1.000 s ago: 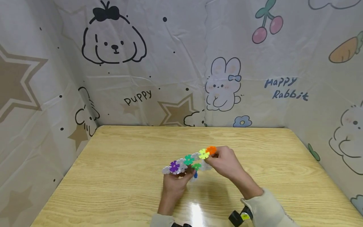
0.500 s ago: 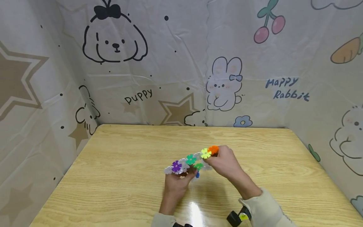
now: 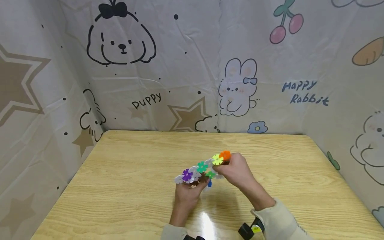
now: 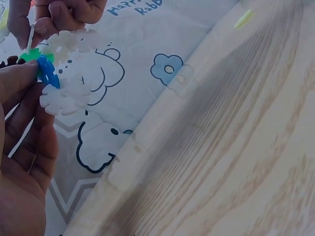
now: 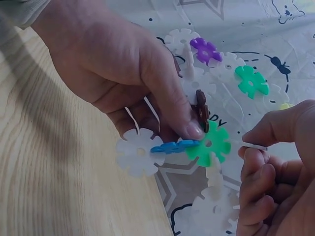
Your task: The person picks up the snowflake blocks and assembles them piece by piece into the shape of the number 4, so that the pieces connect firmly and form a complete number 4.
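A chain of interlocking flower-shaped plastic discs is held above the table between the two hands. In the head view it runs from white discs and a purple disc (image 3: 187, 174) on the left, past a teal disc (image 3: 202, 167), to a yellow disc (image 3: 217, 159) and an orange disc (image 3: 225, 155). The left hand (image 3: 186, 196) grips it from below, its thumb where a green disc (image 5: 208, 143) meets a blue disc (image 5: 174, 146); a white disc (image 5: 140, 152) extends beyond. The right hand (image 3: 240, 169) pinches a white disc (image 5: 255, 146), seen edge-on beside the green one.
The wood-grain table (image 3: 135, 160) spreads around both hands and reflects a bright light near the front. A printed cloth (image 3: 180, 73) hangs behind it and at both sides. A black wrist camera (image 3: 246, 230) sits by the right sleeve.
The disc chain and left hand have shifted slightly right in the head view. The chain's right end has risen a little and the orange disc faces the camera more. Both grips look the same.
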Tool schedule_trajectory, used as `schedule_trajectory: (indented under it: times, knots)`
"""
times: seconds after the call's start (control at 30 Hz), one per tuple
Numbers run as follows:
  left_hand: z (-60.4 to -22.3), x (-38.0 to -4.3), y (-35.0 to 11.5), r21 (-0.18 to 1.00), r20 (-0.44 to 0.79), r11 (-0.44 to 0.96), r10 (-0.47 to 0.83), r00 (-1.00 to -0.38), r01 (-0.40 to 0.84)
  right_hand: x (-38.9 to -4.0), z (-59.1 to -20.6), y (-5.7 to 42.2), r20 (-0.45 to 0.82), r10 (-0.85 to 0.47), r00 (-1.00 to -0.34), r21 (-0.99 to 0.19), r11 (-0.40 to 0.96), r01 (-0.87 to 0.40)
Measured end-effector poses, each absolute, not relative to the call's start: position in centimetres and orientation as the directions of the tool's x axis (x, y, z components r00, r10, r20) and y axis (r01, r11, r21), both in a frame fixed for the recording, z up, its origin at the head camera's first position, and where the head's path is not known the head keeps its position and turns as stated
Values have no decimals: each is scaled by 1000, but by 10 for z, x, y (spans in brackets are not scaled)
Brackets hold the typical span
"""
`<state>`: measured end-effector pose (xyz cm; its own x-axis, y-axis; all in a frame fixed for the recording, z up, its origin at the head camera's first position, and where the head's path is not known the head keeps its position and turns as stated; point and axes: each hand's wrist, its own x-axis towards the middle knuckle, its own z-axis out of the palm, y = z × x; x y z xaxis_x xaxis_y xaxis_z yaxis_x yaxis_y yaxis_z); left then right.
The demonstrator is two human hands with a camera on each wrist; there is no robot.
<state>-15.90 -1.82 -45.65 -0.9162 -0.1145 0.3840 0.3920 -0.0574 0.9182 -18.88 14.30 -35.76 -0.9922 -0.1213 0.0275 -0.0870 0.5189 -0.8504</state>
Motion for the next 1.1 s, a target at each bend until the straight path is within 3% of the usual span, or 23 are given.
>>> schedule_trajectory:
  times: [0.3, 1.1]
  knots:
    - [-457, -159, -17, 911, 404, -39, -125, -906, 411, -188, -362, 141, 109, -166, -980, -813, 552, -184]
    - [-461, -161, -15, 851, 513, -47, -138, -847, 523, -190, -367, 139, 152, -155, -976, -810, 547, -213]
